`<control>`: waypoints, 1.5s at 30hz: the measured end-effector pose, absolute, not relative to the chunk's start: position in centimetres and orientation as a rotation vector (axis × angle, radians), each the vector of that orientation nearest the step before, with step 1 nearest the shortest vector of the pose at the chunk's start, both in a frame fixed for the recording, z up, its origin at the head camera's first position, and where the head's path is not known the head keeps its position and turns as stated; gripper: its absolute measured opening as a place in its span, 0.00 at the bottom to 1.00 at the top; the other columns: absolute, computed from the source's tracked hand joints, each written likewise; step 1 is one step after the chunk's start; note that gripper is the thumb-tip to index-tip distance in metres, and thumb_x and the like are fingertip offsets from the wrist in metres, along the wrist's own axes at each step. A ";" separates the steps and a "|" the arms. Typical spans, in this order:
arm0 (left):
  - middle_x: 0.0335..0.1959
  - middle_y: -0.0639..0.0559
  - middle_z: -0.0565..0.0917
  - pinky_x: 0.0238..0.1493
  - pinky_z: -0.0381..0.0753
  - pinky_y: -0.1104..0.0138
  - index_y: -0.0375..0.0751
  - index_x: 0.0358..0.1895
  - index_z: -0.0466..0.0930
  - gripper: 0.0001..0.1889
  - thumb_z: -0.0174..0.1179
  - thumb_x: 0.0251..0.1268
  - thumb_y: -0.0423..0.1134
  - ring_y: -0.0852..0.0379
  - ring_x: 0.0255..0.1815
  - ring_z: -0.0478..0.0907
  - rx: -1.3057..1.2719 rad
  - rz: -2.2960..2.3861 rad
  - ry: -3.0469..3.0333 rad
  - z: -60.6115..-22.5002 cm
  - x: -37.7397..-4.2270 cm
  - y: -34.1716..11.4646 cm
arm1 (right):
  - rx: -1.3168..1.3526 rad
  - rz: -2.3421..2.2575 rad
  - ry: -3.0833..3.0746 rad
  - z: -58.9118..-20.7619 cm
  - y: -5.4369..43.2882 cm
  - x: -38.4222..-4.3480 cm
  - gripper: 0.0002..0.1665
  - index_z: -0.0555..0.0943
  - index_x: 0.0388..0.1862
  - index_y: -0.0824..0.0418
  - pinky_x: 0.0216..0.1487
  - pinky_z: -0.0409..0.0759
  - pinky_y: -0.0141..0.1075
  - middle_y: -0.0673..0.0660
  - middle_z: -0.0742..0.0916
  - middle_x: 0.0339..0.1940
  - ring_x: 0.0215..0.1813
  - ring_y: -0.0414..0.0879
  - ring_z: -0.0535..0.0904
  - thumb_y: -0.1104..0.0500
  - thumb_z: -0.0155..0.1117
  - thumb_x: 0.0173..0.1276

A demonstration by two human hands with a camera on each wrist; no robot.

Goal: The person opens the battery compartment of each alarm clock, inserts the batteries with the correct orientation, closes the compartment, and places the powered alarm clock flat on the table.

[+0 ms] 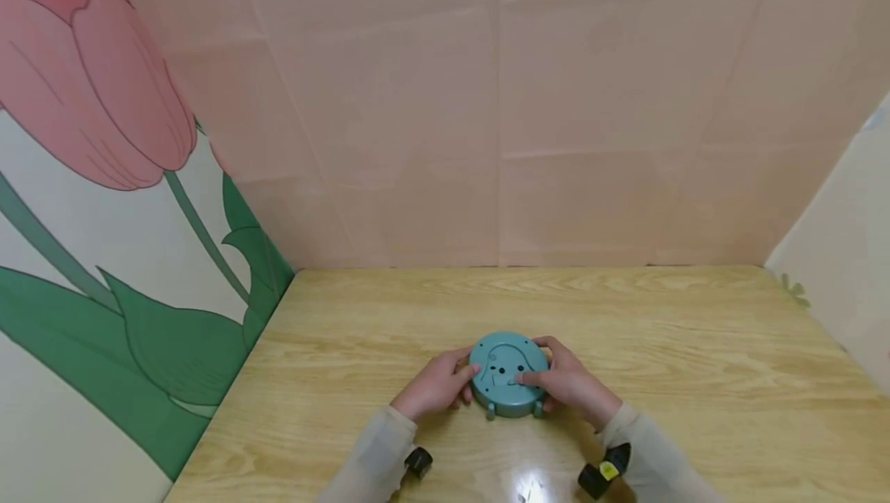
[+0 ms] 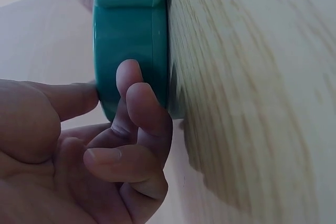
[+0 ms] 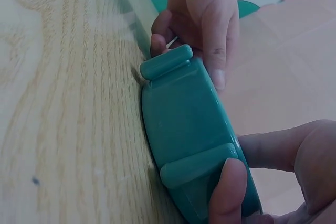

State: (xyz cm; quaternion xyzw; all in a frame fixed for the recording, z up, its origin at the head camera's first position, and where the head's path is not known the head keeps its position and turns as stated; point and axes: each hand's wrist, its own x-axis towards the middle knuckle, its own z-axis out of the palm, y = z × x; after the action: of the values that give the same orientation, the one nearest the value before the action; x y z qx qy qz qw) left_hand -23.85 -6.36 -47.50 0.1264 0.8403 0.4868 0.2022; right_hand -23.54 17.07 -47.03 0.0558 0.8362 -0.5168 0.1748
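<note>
A round teal plastic case, with line markings and several dark dots on its upper face, lies on the wooden table. Two stubby feet stick out of its near side, one of them the foot seen in the right wrist view. My left hand grips its left edge, thumb at the top rim and fingertips against the side wall. On the opposite edge my right hand holds it, its thumb reaching over the upper face and its other fingers round the side. The case's underside is hidden.
The wooden table reaches back to a pinkish covering. A wall with a painted tulip borders the left side, a pale wall the right. Black cameras sit at both wrists.
</note>
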 end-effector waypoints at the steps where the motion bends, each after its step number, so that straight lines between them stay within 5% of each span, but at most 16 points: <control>1: 0.25 0.45 0.82 0.27 0.81 0.63 0.38 0.76 0.61 0.27 0.49 0.81 0.44 0.55 0.22 0.75 0.351 1.359 2.347 -47.5 -23.9 -6.3 | 0.157 -1.468 2.368 -47.1 17.1 -23.6 0.45 0.60 0.73 0.64 0.22 0.79 0.37 0.61 0.78 0.37 0.20 0.47 0.75 0.59 0.73 0.63; 9: 0.25 0.45 0.83 0.27 0.80 0.63 0.40 0.76 0.62 0.27 0.49 0.81 0.44 0.55 0.22 0.75 0.367 1.344 2.361 -47.4 -23.9 -6.4 | 0.127 -1.547 2.285 -47.3 17.9 -23.8 0.41 0.61 0.74 0.63 0.24 0.80 0.39 0.65 0.80 0.46 0.24 0.49 0.77 0.56 0.69 0.68; 15: 0.26 0.45 0.82 0.27 0.81 0.63 0.41 0.76 0.62 0.26 0.49 0.81 0.44 0.55 0.22 0.76 0.370 1.354 2.352 -47.6 -24.0 -6.4 | 0.117 -1.607 2.192 -47.4 18.7 -23.9 0.36 0.62 0.75 0.62 0.26 0.80 0.38 0.56 0.77 0.28 0.22 0.47 0.73 0.59 0.61 0.71; 21: 0.26 0.45 0.82 0.27 0.80 0.63 0.40 0.76 0.62 0.27 0.49 0.81 0.44 0.55 0.24 0.77 0.354 1.363 2.361 -47.6 -24.0 -6.1 | 0.088 -1.572 2.241 -47.4 18.9 -23.9 0.40 0.60 0.74 0.67 0.25 0.80 0.39 0.66 0.82 0.47 0.23 0.49 0.77 0.59 0.66 0.69; 45: 0.25 0.50 0.80 0.24 0.75 0.67 0.37 0.75 0.62 0.26 0.49 0.80 0.42 0.57 0.25 0.75 0.319 1.310 2.449 -47.1 -23.3 -5.2 | 0.135 -1.531 2.264 -47.1 18.4 -23.7 0.37 0.64 0.71 0.69 0.26 0.83 0.40 0.67 0.78 0.49 0.25 0.49 0.79 0.59 0.69 0.68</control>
State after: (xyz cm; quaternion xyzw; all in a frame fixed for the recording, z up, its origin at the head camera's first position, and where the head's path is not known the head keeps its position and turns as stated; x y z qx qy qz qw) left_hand -23.32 -5.23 -47.05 0.1124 0.8629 0.4617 0.1720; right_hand -23.70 18.39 -47.06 0.0484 0.8104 -0.5480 0.2012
